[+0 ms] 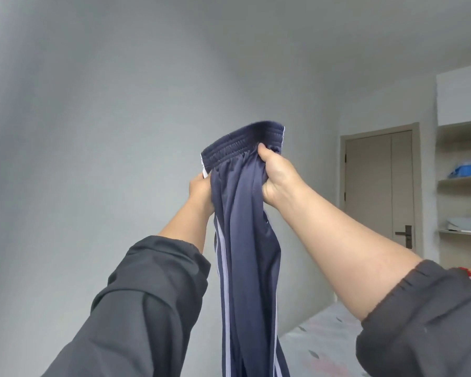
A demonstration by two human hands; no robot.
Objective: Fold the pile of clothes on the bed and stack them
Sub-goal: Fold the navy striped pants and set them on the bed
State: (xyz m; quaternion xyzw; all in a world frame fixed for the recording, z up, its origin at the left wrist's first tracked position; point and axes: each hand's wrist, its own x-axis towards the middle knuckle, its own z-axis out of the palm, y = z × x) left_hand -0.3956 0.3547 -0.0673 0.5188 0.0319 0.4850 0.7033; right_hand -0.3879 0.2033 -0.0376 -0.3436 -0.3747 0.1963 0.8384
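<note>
Trousers (245, 227) hang high above the bed (324, 338), left hand (200, 190) and right hand (276, 175) both pinching the waistband (elastic bunched between them). Held up, I'd say, so the legs drop straight for folding.

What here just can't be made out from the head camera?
Head view, navy trousers: leg ends cut off by the bottom edge.
Head view, left hand: fingers hidden behind the trousers.
Head view, bed: mostly hidden by the right arm.
Head view, shelf items: too small.
</note>
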